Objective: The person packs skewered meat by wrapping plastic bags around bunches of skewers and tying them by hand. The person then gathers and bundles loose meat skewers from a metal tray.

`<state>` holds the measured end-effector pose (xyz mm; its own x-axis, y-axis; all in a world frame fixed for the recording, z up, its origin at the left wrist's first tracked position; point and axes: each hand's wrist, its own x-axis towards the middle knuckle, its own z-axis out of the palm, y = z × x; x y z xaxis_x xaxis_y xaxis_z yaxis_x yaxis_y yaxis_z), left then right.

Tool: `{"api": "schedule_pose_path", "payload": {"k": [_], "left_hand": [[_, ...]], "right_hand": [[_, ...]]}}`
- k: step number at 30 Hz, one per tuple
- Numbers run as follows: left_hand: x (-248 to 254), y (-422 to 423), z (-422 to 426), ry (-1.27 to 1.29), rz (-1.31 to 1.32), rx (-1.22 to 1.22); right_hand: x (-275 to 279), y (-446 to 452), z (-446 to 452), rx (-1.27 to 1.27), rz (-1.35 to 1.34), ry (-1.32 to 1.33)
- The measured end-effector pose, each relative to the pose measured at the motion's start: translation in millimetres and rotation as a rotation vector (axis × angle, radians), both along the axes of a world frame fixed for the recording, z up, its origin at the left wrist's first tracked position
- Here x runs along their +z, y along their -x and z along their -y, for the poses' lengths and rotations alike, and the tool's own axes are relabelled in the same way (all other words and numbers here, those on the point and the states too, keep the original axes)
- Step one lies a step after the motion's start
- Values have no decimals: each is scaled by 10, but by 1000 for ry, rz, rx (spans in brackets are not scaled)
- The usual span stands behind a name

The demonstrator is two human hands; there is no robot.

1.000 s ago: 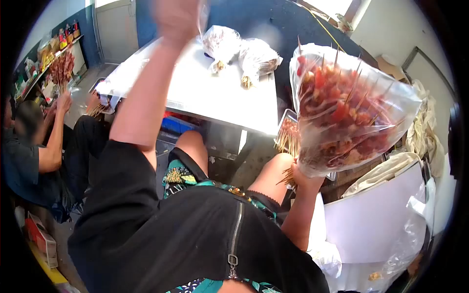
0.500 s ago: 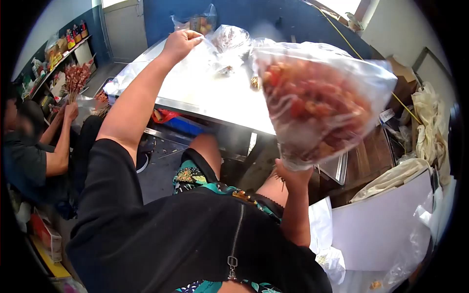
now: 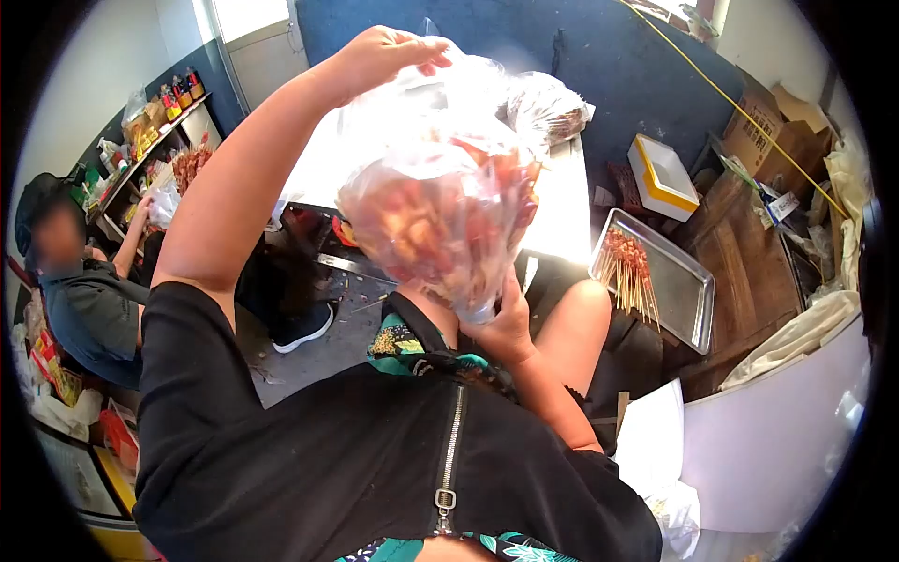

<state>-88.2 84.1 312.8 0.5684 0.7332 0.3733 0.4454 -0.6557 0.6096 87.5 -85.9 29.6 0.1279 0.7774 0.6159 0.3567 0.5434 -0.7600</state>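
A clear plastic bag of red meat skewers [image 3: 431,220] is upright in front of me, bunched at its bottom end. Round that narrow end, my right hand [image 3: 507,328] is closed. My left hand [image 3: 398,54] is raised above the bag at the upper left, its fingers pinched on thin clear plastic that blends into the glare. Behind, another bagged bundle [image 3: 548,108] lies on the bright white table [image 3: 571,201]. To the right, loose skewers [image 3: 629,272] rest in a metal tray [image 3: 691,290].
A co-worker [image 3: 89,281] sits at the left beside a shelf of bottles [image 3: 183,91]. A yellow-and-white box [image 3: 663,178] and a cardboard box [image 3: 773,131] are at the right, near a pale curved panel [image 3: 777,426]. A yellow cord [image 3: 749,117] crosses the upper right.
My right hand has brought the bag of skewers left, to the middle of the view. My left hand has come nearer to it. The view has shifted, showing more of the metal tray.
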Motion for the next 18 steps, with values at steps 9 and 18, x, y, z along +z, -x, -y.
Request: {"api": "schedule_pose_path", "payload": {"k": [9, 18], "left_hand": [[-31, -262, 601, -291, -240, -391], [-289, 449, 820, -658, -145, -363]], "right_hand": [[-219, -7, -42, -105, 141, -93], [-106, -298, 191, -123, -45, 108]]}}
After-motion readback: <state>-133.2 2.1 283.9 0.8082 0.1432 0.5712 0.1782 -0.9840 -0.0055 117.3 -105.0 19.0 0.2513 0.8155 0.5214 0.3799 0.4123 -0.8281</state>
